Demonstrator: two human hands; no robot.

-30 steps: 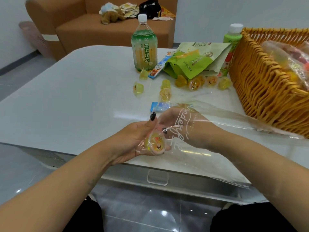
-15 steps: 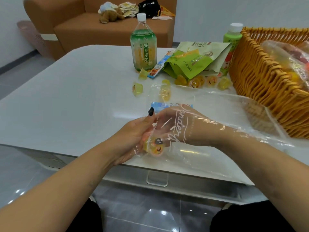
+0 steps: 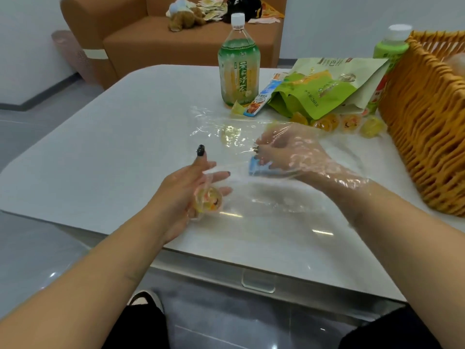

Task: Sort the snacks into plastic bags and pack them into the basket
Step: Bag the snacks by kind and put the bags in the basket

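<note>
My left hand cradles a small round jelly cup with a yellow-orange lid through the clear plastic bag, fingers curled loosely around it, index finger straight. My right hand is inside the bag up to the wrist, fingers bent over a small blue snack packet on the white table; can't tell if that grip has closed on it. More yellow jelly cups sit far right, beside the woven orange basket, below a green snack pouch. A tall green tea bottle stands at the far side.
</note>
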